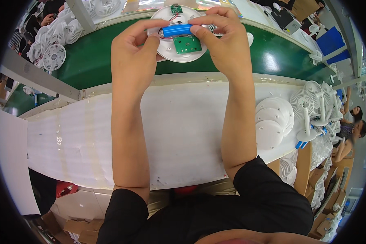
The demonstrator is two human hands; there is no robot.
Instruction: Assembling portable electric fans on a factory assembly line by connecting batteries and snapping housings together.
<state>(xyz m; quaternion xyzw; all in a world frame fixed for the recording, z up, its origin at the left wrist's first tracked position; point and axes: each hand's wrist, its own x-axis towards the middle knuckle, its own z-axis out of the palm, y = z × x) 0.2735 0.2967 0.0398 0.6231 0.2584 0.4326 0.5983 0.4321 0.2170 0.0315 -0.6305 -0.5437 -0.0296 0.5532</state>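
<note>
Both my arms reach far forward over a white round fan base (pixel 167 49), held with its inner side up. Inside it lie a blue cylindrical battery (pixel 177 30), a green circuit board (pixel 187 45) below the battery, and a smaller green board (pixel 176 8) at the far rim, with thin red wires. My left hand (pixel 135 55) is closed at the base's left side, its thumb and index finger near the battery's left end. Thumb and index finger of my right hand (pixel 225 40) grip the battery's right end. Its other fingers are curled and partly hidden.
White round plates (pixel 271 132) lie stacked at the right of the white worktop (pixel 183 134), beside several white fans (pixel 304 103). Beyond runs a green belt (pixel 85 67), with more fans (pixel 54 57) at the far left. A metal post (pixel 40 77) stands left. People are at the far right.
</note>
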